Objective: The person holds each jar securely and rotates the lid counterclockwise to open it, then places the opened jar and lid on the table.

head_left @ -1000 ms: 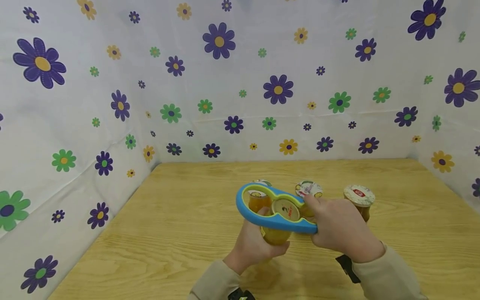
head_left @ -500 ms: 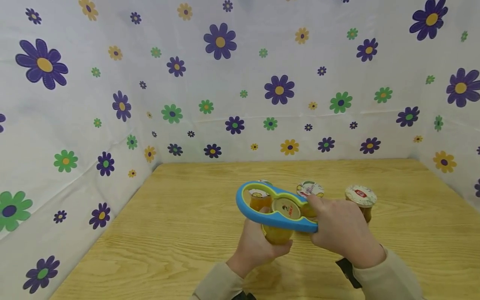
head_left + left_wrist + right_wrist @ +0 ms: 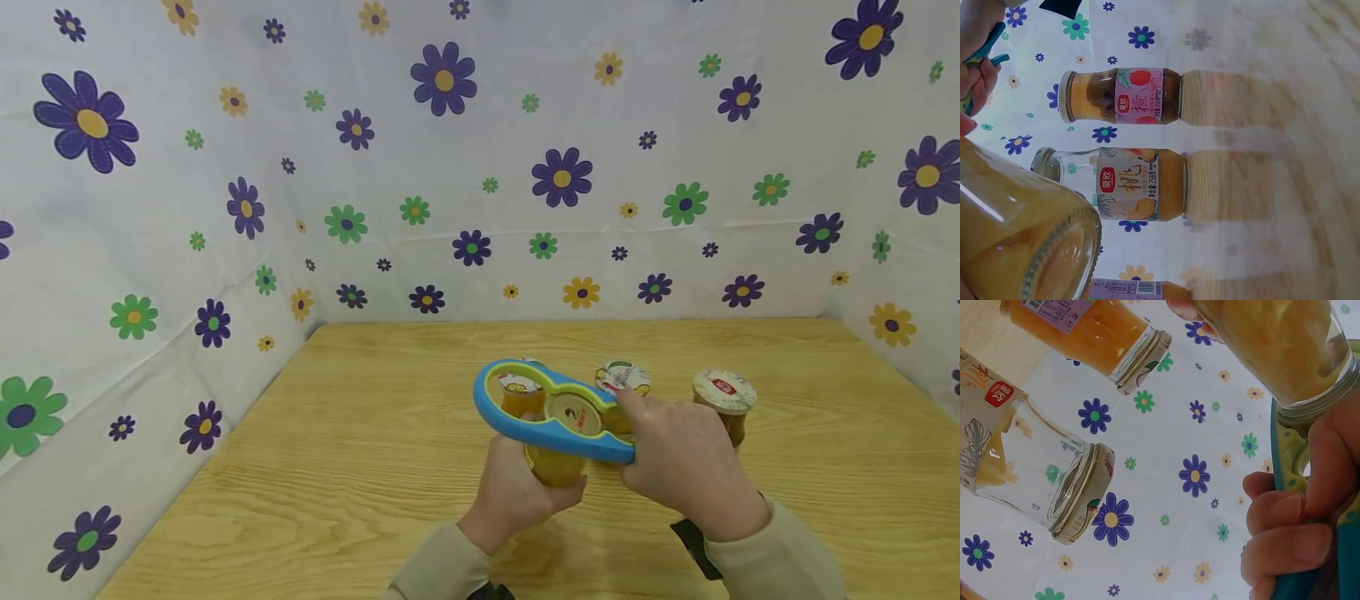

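My left hand (image 3: 513,492) holds a glass jar (image 3: 557,471) of yellow fruit, tilted above the table. Around its pale lid (image 3: 573,414) sits the yellow-green inner edge of a blue jar opener (image 3: 551,435). My right hand (image 3: 686,454) grips the opener's two handles at their right end. Seen from the left wrist, the held jar's (image 3: 1016,231) ridged base faces the camera. The right wrist view shows curled fingers (image 3: 1285,531) on the opener (image 3: 1288,459), close to the jar's neck.
Three more lidded jars stand on the wooden table (image 3: 315,467) behind the hands: one with orange contents (image 3: 522,405), a peach-label jar (image 3: 1125,184) in the middle, and a pink-label jar (image 3: 1138,97) at right. Flowered cloth (image 3: 420,183) walls the back and sides.
The head view shifts slightly. Both hands keep their hold on the jar and the jar opener, with almost no visible movement.
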Demonstrator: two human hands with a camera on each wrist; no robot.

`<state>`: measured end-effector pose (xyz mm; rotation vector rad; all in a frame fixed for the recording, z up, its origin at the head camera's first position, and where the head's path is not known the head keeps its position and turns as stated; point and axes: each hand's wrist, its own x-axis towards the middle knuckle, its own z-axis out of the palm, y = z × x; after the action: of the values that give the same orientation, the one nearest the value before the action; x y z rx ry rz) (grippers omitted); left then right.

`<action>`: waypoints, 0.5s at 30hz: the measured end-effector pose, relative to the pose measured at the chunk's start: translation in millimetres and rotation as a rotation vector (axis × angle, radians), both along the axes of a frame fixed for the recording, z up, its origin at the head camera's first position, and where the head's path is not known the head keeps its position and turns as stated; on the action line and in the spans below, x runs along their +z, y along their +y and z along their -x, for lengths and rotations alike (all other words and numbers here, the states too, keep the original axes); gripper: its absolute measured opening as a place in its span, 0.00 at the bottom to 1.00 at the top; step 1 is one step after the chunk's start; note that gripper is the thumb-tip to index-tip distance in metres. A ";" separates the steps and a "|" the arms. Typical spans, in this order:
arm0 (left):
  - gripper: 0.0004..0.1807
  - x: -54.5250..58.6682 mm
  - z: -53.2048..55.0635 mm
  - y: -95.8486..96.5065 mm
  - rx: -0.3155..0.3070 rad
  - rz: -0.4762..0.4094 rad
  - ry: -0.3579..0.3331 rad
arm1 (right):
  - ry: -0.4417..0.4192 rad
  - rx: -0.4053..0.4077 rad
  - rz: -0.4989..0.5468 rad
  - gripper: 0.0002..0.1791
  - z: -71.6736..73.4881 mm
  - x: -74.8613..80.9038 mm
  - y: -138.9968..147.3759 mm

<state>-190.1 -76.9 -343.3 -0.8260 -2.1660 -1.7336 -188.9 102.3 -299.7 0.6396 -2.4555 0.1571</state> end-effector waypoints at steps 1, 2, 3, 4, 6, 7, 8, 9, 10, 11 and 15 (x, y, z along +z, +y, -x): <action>0.32 2.8 -2.2 0.4 0.008 0.002 0.005 | 0.003 -0.004 0.000 0.19 0.0 -0.2 -0.2; 0.31 5.0 -3.9 0.9 0.021 0.011 0.011 | 0.005 -0.008 0.000 0.19 0.0 -0.3 -0.4; 0.30 5.9 -4.9 1.1 0.033 0.020 0.003 | 0.005 -0.010 0.001 0.19 -0.1 -0.3 -0.8; 0.29 6.9 -5.8 1.4 0.043 0.029 0.009 | 0.007 -0.013 0.001 0.20 0.0 -0.3 -1.2; 0.28 7.3 -6.4 1.8 0.063 0.046 0.025 | 0.007 -0.018 0.001 0.20 -0.1 -0.1 -2.0; 0.28 7.1 -6.5 1.8 0.072 0.052 0.029 | 0.006 -0.019 0.002 0.21 -0.1 0.0 -2.4; 0.28 6.8 -6.4 1.9 0.078 0.057 0.034 | 0.006 -0.020 0.003 0.21 -0.2 0.0 -2.6; 0.28 6.3 -6.2 1.8 0.079 0.058 0.039 | 0.007 -0.019 0.003 0.21 -0.2 0.0 -2.9; 0.28 5.8 -5.9 2.0 0.080 0.056 0.045 | 0.010 -0.018 0.003 0.21 -0.2 0.0 -2.7; 0.29 5.2 -5.4 2.0 0.077 0.055 0.052 | 0.013 -0.014 0.004 0.21 -0.1 0.1 -2.5; 0.30 2.7 -2.7 0.9 0.032 0.031 0.073 | 0.031 0.022 -0.007 0.19 0.1 0.0 -0.6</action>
<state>-187.5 -75.9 -340.6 -0.8437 -2.1513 -1.6323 -189.0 101.6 -299.8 0.6675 -2.4212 0.1461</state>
